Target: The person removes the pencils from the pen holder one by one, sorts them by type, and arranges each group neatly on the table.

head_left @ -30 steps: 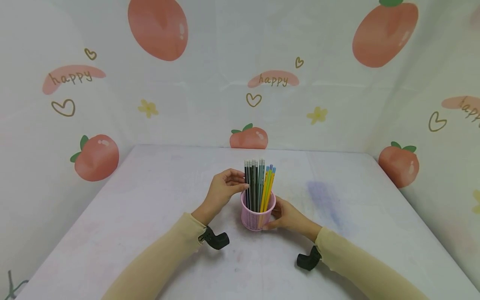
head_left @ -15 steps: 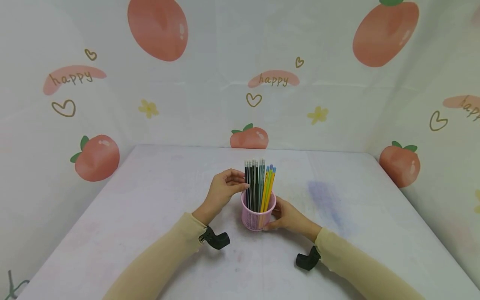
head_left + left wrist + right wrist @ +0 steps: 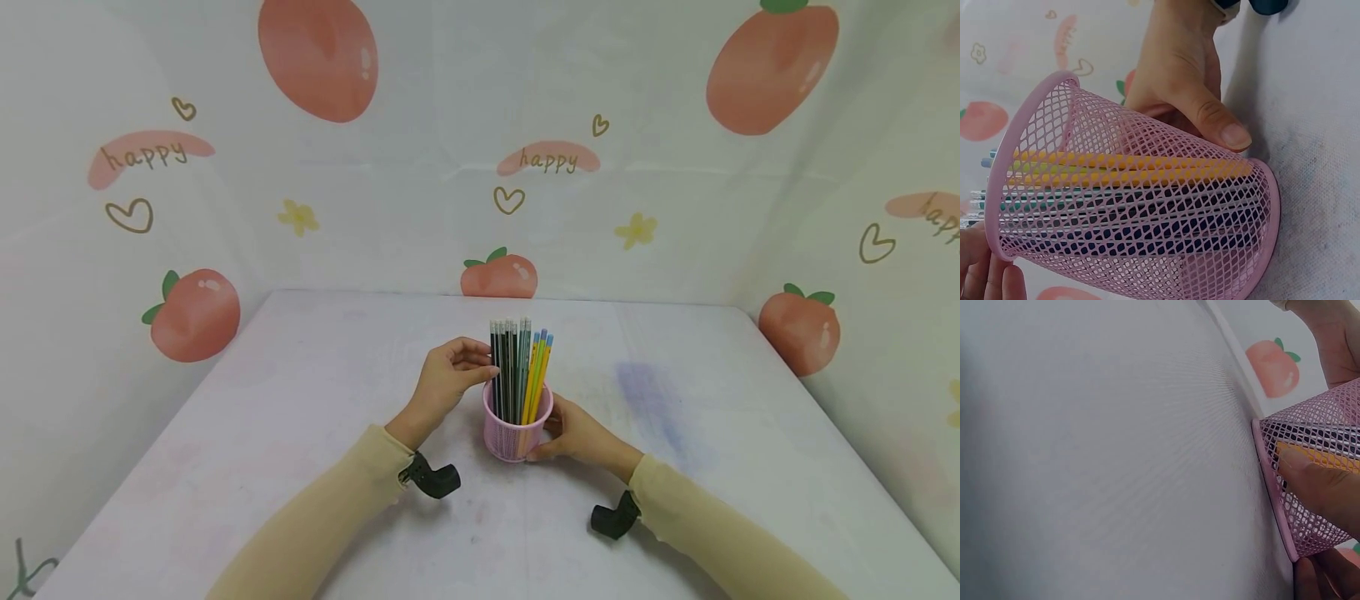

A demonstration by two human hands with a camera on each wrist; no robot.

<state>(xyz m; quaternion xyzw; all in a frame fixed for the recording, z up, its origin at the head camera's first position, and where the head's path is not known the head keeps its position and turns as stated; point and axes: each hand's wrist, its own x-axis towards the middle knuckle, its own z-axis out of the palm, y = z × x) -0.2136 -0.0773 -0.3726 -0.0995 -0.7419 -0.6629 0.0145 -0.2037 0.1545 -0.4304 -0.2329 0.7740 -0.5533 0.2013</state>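
A pink mesh pencil cup [image 3: 513,437] stands upright on the table, with several pencils [image 3: 510,371] rising out of it. Dark ones with pale ends are on the left, some greenish ones beside them, yellow and lime ones with blue ends on the right. My left hand [image 3: 450,375] is at the upper left of the cup, thumb in front of the dark pencils and fingers behind, just above the rim. Low on the cup's right side, my right hand [image 3: 577,433] grips the mesh, its thumb [image 3: 1310,478] across the wall near the base and its fingers curled round behind.
The pale table [image 3: 360,333] meets a white printed cloth backdrop [image 3: 420,208] behind and at both sides. A black device [image 3: 435,481] sits on the left wrist and another black device [image 3: 615,518] on the right wrist.
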